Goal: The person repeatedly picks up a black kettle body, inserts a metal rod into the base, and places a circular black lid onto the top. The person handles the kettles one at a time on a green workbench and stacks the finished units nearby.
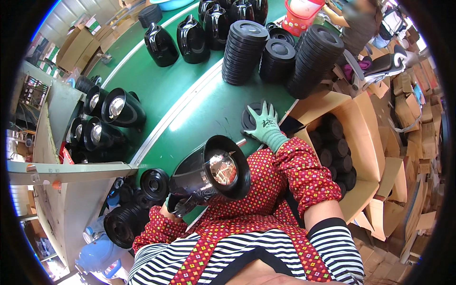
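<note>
My left hand (175,205), in a dark glove, grips a black kettle body (209,175) tilted on its side, its open base with a shiny metal plate facing me. My right hand (264,126), in a green glove, rests flat on a black round base disc (249,116) lying on the green table (199,104) near its right edge. Red patterned sleeves cover both forearms.
Tall stacks of black discs (242,50) (313,59) stand farther back, with upright black kettles (192,40) beyond. More kettle bodies (121,108) lie on their sides at left. An open cardboard box (361,142) of black parts sits at right. Another person (358,21) works at far right.
</note>
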`<action>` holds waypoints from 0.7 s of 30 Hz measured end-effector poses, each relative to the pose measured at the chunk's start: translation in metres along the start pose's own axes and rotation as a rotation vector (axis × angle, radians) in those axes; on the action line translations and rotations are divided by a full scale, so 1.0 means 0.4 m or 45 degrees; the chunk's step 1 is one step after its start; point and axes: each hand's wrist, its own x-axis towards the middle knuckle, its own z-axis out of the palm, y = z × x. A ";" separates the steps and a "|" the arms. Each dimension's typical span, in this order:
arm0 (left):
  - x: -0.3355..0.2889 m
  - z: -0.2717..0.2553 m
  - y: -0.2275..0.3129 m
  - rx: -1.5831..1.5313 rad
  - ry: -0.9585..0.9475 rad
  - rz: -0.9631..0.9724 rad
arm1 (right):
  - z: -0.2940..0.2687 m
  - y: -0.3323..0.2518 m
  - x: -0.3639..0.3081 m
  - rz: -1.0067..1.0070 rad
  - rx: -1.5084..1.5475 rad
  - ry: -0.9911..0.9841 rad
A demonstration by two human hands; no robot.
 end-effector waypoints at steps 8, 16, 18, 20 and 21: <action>-0.053 -0.003 0.004 0.034 0.080 0.032 | -0.168 0.010 -0.183 -0.238 0.964 0.382; -0.007 0.078 -0.050 0.036 -0.132 0.010 | -0.378 -0.041 -0.545 -0.402 1.261 0.369; 0.001 0.107 -0.059 0.041 -0.180 0.001 | -0.386 -0.035 -0.591 -0.382 1.301 0.403; 0.001 0.130 -0.059 0.063 -0.212 -0.005 | -0.386 -0.045 -0.622 -0.381 1.427 0.439; 0.003 0.142 -0.059 0.073 -0.221 -0.005 | -0.389 -0.041 -0.637 -0.394 1.397 0.468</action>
